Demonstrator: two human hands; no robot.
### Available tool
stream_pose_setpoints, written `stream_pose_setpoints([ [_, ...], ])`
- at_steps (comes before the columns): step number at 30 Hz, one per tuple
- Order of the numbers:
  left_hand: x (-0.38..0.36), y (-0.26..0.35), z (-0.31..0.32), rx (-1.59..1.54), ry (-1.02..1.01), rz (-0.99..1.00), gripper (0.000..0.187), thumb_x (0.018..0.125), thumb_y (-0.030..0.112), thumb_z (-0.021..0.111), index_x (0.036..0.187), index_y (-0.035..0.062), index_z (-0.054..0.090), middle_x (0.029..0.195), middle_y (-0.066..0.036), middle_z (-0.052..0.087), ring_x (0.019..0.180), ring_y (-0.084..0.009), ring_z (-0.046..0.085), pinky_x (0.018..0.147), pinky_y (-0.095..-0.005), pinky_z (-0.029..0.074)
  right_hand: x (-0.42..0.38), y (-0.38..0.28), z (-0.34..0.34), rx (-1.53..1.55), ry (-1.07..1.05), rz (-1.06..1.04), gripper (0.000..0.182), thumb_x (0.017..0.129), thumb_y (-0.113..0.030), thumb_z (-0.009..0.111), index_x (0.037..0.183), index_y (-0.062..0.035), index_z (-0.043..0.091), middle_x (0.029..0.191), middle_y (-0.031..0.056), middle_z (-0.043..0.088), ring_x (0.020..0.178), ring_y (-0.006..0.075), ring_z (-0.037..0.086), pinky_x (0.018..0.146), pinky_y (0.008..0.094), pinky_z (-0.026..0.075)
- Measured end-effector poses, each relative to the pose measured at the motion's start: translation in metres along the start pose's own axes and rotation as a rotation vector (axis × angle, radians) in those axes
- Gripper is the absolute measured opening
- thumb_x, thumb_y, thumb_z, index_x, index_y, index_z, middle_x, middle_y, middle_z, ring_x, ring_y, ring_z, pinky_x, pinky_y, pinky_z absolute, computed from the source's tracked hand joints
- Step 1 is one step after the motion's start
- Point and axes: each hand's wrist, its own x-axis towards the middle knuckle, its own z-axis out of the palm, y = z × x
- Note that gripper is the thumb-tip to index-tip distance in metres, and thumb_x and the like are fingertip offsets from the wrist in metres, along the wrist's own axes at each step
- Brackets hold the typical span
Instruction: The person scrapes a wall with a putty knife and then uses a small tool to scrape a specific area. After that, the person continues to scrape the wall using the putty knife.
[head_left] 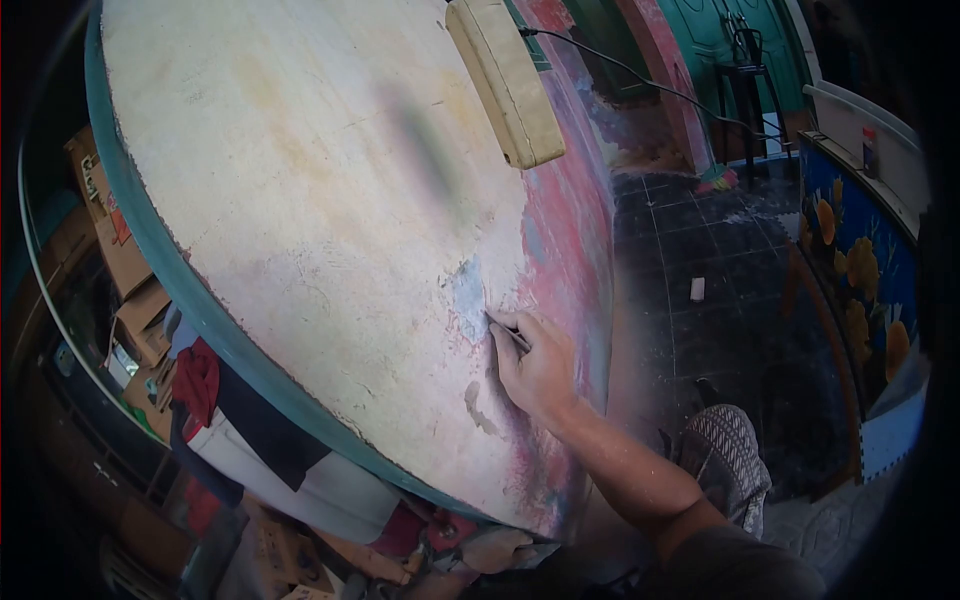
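My right hand (535, 360) reaches in from the lower right and rests against a white painted wall (330, 200). Its fingers are closed in a pinch around a thin, slim tool (517, 338), whose exact kind I cannot make out. The fingertips lie at the lower right edge of a pale blue patch (468, 295) where the white coat is gone. Below the hand is a small grey-brown bare spot (478, 408). Worn pink paint (565, 260) runs along the wall's right side. My left hand is out of view.
A beige box (507, 85) with a black cable (640, 75) is fixed on the wall. Dark floor tiles (660, 330) hold a small white block (697, 289). A black stool (742, 100) and a panel with a coral picture (850, 250) stand right; cardboard boxes (120, 255) and hanging clothes (250, 415) left.
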Motion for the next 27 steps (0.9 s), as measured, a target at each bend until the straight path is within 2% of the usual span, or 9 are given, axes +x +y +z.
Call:
stream_pose_setpoints([
  [3,0.000,0.001,-0.001,0.031,0.094,0.085,0.036,0.106,0.037,0.069,0.113,0.0032,0.079,0.110,-0.022,0.079,0.103,-0.0441,0.075,0.093,-0.0518,0.058,0.001,-0.002,0.000,0.008,0.024,-0.070,0.017,0.094,-0.003,0.080,0.111,-0.0040,0.077,0.106,0.0174,0.080,0.095,0.0359,0.078,0.081,0.0423,0.061],
  [5,0.001,-0.005,0.003,0.018,0.085,0.079,0.036,0.106,0.037,0.069,0.113,0.0034,0.079,0.109,-0.022,0.079,0.102,-0.0440,0.075,0.093,-0.0519,0.058,-0.002,0.004,0.004,0.008,0.046,-0.086,0.017,0.094,-0.003,0.080,0.111,-0.0041,0.078,0.107,0.0173,0.080,0.096,0.0356,0.078,0.081,0.0419,0.061],
  [8,0.001,-0.005,0.011,0.022,0.048,0.038,0.035,0.106,0.036,0.069,0.113,0.0036,0.079,0.109,-0.022,0.079,0.103,-0.0437,0.075,0.092,-0.0522,0.058,-0.002,-0.008,0.000,0.009,0.014,0.013,0.016,0.095,-0.003,0.079,0.111,-0.0042,0.078,0.105,0.0173,0.080,0.095,0.0353,0.078,0.081,0.0418,0.061],
  [15,0.004,-0.015,0.019,0.057,0.103,0.053,0.034,0.104,0.038,0.071,0.109,0.0054,0.079,0.104,-0.020,0.079,0.099,-0.0432,0.076,0.088,-0.0535,0.059,0.000,-0.005,0.004,-0.042,0.045,0.011,0.014,0.096,-0.003,0.077,0.110,-0.0042,0.077,0.101,0.0159,0.078,0.090,0.0357,0.076,0.077,0.0416,0.059],
  [18,0.007,-0.021,0.020,0.064,0.170,0.163,0.033,0.104,0.038,0.072,0.108,0.0063,0.079,0.103,-0.019,0.079,0.098,-0.0427,0.076,0.087,-0.0533,0.059,0.001,-0.009,0.001,-0.039,0.046,-0.057,0.014,0.096,-0.003,0.077,0.110,-0.0044,0.077,0.100,0.0154,0.078,0.088,0.0358,0.075,0.076,0.0421,0.058],
  [21,0.003,-0.010,0.011,0.023,0.067,0.049,0.032,0.104,0.037,0.072,0.109,0.0066,0.080,0.104,-0.019,0.079,0.099,-0.0424,0.076,0.088,-0.0532,0.059,-0.002,-0.007,0.002,-0.020,0.038,-0.008,0.015,0.096,-0.002,0.077,0.110,-0.0042,0.077,0.099,0.0160,0.077,0.087,0.0360,0.075,0.075,0.0423,0.058],
  [24,0.000,-0.007,0.013,0.053,0.164,0.093,0.031,0.104,0.036,0.072,0.109,0.0066,0.079,0.104,-0.019,0.079,0.098,-0.0426,0.076,0.088,-0.0532,0.059,0.000,-0.013,0.004,-0.010,0.045,-0.043,0.015,0.094,-0.001,0.078,0.109,-0.0036,0.077,0.097,0.0165,0.076,0.087,0.0364,0.075,0.075,0.0421,0.058],
  [27,0.000,0.000,0.003,0.036,0.109,0.081,0.032,0.104,0.037,0.072,0.109,0.0063,0.079,0.104,-0.019,0.079,0.097,-0.0427,0.076,0.088,-0.0534,0.059,-0.003,-0.009,0.004,-0.017,0.057,-0.067,0.016,0.093,0.000,0.078,0.109,-0.0033,0.077,0.097,0.0170,0.076,0.087,0.0363,0.075,0.075,0.0419,0.058],
])
